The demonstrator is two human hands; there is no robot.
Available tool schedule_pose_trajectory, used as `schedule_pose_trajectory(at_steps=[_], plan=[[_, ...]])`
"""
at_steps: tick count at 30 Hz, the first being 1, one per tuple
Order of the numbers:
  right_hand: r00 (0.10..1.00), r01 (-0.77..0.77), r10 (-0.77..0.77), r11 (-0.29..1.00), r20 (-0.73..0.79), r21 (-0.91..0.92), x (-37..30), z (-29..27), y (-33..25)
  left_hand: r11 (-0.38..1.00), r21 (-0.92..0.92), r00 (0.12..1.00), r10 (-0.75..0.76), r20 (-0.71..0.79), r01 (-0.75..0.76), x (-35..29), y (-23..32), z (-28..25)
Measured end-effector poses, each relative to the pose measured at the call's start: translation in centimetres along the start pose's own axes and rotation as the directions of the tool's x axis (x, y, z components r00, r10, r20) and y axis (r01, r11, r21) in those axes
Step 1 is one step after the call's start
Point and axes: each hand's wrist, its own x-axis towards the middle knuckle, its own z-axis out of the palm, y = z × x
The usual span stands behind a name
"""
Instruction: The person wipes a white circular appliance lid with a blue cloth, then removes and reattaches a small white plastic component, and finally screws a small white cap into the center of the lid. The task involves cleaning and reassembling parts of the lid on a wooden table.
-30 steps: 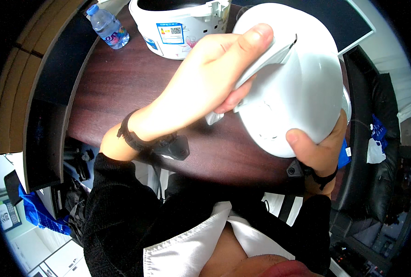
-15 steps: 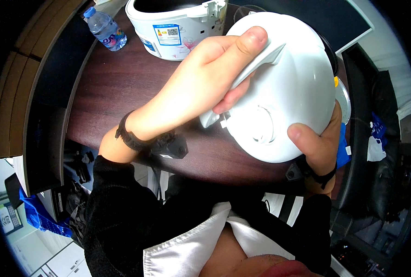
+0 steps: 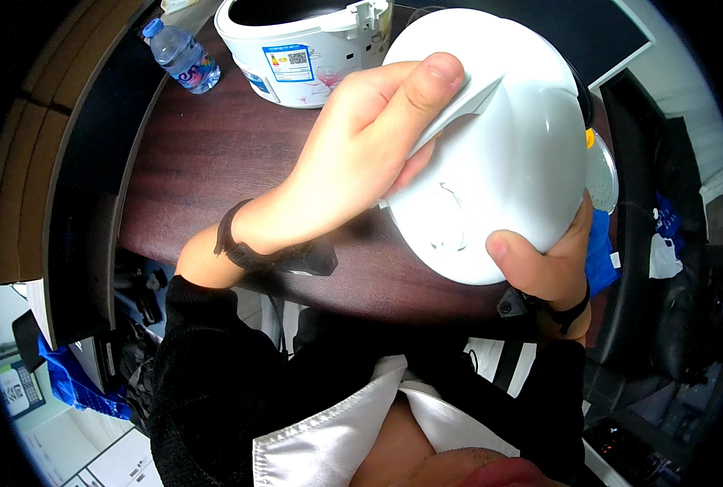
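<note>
A glossy white rice cooker lid is tilted up between my hands above the table. My left hand is closed around its handle, with the thumb on top and the fingers mostly hidden beneath. With the thumb on the outer face, my right hand grips the lower right rim; its other fingers are out of sight behind the lid. The white rice cooker body, printed with flowers and carrying a blue-edged label, stands uncovered at the far side, just beyond my left hand.
A water bottle with a blue cap stands at the far left of the dark wood table. Right of the lid lie a round perforated tray and a blue cloth-like item. A black sofa is at the right.
The lid has turned and tilted slightly in my hands, showing its round vent area more from the side. Both hands keep their hold, and my right thumb sits a little further left.
</note>
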Motion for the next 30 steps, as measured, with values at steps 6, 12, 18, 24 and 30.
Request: schedule_pose_trajectory(at_steps=[6, 12, 18, 24, 30], plan=[[0.992, 0.125, -0.123, 0.986, 0.027, -0.109, 0.2, 0.0, -0.1, 0.997, -0.007, 0.990, -0.074, 0.124, 0.075, 0.2, 1.8, -1.3], [0.989, 0.144, -0.138, 0.975, 0.049, -0.171, 0.4, -0.2, -0.6, 1.000, -0.021, 0.994, -0.013, 0.104, 0.015, 0.3, 0.3, -1.1], [0.984, 0.179, -0.174, 0.970, 0.048, -0.164, 0.6, -0.3, 0.2, 0.988, 0.084, 0.991, 0.129, 0.027, -0.131, 0.2, -0.5, 0.1], [0.987, 0.156, -0.146, 0.960, 0.058, -0.234, 0.8, -1.2, 1.1, 0.999, 0.005, 0.982, -0.042, 0.183, 0.042, 1.2, -0.5, -1.6], [0.951, -0.104, 0.128, 0.990, -0.280, 0.099, 0.7, 1.1, 0.2, 0.984, -0.096, 0.982, -0.140, 0.126, 0.152, 1.9, -1.0, -1.1]])
